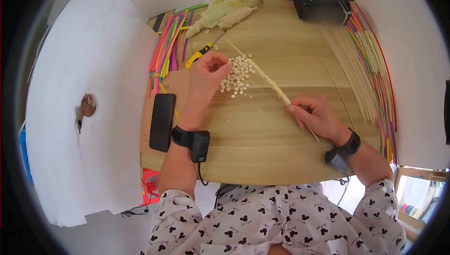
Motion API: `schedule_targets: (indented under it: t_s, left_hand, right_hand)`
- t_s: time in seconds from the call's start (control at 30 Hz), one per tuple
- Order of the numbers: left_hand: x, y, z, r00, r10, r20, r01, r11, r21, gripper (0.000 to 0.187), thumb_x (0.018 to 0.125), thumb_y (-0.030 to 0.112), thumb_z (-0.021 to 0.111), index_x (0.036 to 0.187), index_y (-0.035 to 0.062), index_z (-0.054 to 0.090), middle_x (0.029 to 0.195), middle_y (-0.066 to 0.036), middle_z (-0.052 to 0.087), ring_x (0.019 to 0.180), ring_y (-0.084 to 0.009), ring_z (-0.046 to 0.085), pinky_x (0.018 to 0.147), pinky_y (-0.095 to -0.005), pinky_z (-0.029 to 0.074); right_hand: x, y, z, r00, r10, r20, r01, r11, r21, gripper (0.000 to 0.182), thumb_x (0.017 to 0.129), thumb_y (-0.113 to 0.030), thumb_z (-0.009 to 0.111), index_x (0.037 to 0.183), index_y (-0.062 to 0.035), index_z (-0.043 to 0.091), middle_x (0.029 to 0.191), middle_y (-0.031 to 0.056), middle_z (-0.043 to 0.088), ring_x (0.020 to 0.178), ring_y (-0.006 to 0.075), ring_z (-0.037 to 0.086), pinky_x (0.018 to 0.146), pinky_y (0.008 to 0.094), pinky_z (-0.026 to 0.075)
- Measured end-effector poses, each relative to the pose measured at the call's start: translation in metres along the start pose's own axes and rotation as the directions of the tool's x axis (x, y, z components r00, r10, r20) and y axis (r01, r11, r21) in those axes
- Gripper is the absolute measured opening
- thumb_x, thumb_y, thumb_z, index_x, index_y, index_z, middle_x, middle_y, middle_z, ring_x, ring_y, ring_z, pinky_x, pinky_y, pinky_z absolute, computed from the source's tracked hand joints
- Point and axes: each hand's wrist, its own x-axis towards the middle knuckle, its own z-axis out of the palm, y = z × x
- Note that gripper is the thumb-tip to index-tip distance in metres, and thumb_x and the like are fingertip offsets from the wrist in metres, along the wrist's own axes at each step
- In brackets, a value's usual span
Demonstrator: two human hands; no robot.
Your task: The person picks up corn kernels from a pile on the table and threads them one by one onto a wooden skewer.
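Note:
My right hand pinches a thin wooden skewer near its lower end. Pale corn kernels are threaded close together along much of it, and its bare tip points up and left. At the left edge of a pile of loose corn kernels, my left hand has thumb and forefinger pressed together. Whatever lies between those fingertips is too small to make out. A yellow and black screwdriver rests just behind the left hand. The skewer's upper part passes beside the pile's right side.
Husked corn cobs lie at the back. Colourful strips and a black phone are on the left. Bare skewers, several kernel-threaded sticks and a black box occupy the right. White panels flank the table.

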Motion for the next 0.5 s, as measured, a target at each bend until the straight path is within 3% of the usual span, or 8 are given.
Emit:
schedule_targets:
  t_s: [0.03, 0.13, 0.37, 0.43, 0.5]
  left_hand:
    - [0.002, 0.002, -0.004, 0.998, -0.038, -0.044, 0.032, 0.989, -0.143, 0.011, 0.084, 0.006, 0.073, 0.093, 0.0038, 0.067, 0.086, -0.001, 0.068, 0.076, -0.0067, 0.060, 0.069, -0.0237, 0.047]
    - [0.003, 0.009, -0.009, 0.987, -0.064, -0.145, 0.023, 0.963, -0.267, 0.015, 0.084, 0.005, 0.074, 0.097, 0.0025, 0.068, 0.090, -0.002, 0.069, 0.079, -0.0081, 0.062, 0.073, -0.0227, 0.047]
    - [0.007, -0.004, -0.017, 0.990, -0.048, -0.133, 0.007, 0.955, -0.295, 0.023, 0.086, 0.004, 0.071, 0.108, 0.0021, 0.069, 0.095, -0.004, 0.070, 0.085, -0.0082, 0.062, 0.074, -0.0217, 0.045]
    - [0.007, -0.001, -0.016, 0.989, -0.079, -0.128, 0.032, 0.940, -0.339, 0.023, 0.084, 0.003, 0.072, 0.107, -0.0002, 0.069, 0.098, -0.006, 0.070, 0.092, -0.0112, 0.065, 0.083, -0.0229, 0.048]
    - [0.007, -0.002, -0.016, 0.990, -0.064, -0.124, 0.018, 0.938, -0.345, 0.024, 0.085, 0.003, 0.072, 0.108, -0.0005, 0.068, 0.098, -0.006, 0.070, 0.092, -0.0114, 0.065, 0.084, -0.0229, 0.048]
  right_hand:
    - [0.000, -0.002, 0.000, 1.000, 0.010, 0.003, -0.010, 1.000, 0.001, 0.020, 0.098, -0.015, 0.057, 0.085, -0.0011, 0.063, 0.057, -0.0055, 0.049, 0.052, 0.0002, 0.041, 0.047, 0.0204, 0.030]
    - [-0.001, -0.003, 0.000, 0.999, 0.023, 0.031, -0.022, 1.000, -0.012, 0.020, 0.098, -0.015, 0.057, 0.085, -0.0009, 0.063, 0.057, -0.0057, 0.049, 0.052, 0.0003, 0.041, 0.047, 0.0204, 0.030]
    - [-0.001, -0.004, 0.001, 0.999, 0.020, 0.041, -0.019, 0.999, -0.032, 0.022, 0.098, -0.017, 0.058, 0.084, -0.0010, 0.062, 0.057, -0.0059, 0.049, 0.053, 0.0003, 0.041, 0.047, 0.0206, 0.031]
    - [-0.001, -0.002, 0.001, 0.999, 0.021, 0.045, -0.020, 1.000, -0.020, 0.022, 0.098, -0.018, 0.058, 0.085, -0.0012, 0.063, 0.057, -0.0060, 0.048, 0.052, 0.0003, 0.042, 0.047, 0.0206, 0.031]
    - [-0.001, -0.001, 0.001, 0.999, 0.019, 0.045, -0.019, 1.000, -0.019, 0.022, 0.098, -0.018, 0.058, 0.085, -0.0012, 0.063, 0.057, -0.0059, 0.048, 0.052, 0.0003, 0.042, 0.046, 0.0208, 0.031]
